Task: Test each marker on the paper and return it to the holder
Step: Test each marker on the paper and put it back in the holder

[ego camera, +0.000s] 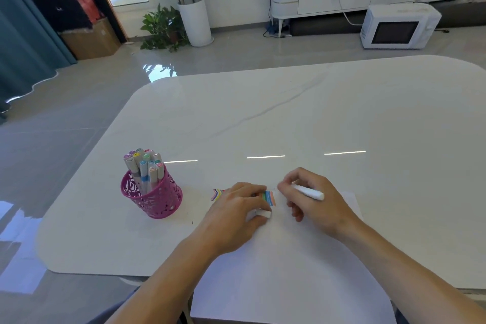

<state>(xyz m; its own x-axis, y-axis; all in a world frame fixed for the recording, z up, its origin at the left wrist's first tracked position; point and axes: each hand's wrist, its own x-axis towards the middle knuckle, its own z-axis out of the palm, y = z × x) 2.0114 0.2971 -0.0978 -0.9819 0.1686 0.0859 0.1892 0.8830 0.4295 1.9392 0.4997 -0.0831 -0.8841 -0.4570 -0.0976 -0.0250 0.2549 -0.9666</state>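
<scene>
The white table (315,113) is bearing a white sheet of paper (289,271) with short coloured stripes (269,197) at its far edge. Left of the paper, a pink cut-out holder (155,200) is standing full of pale markers (143,166) with coloured ends. At the paper's far edge, the right hand (313,200) is gripping a white marker (309,192) beside the stripes, while the left hand (236,213) is pinching a small white cap (263,213).

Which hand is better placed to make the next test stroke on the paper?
Right. The right hand grips the marker close beside the coloured strokes. The left hand rests on the paper and holds a small white cap, so it is busy.
</scene>
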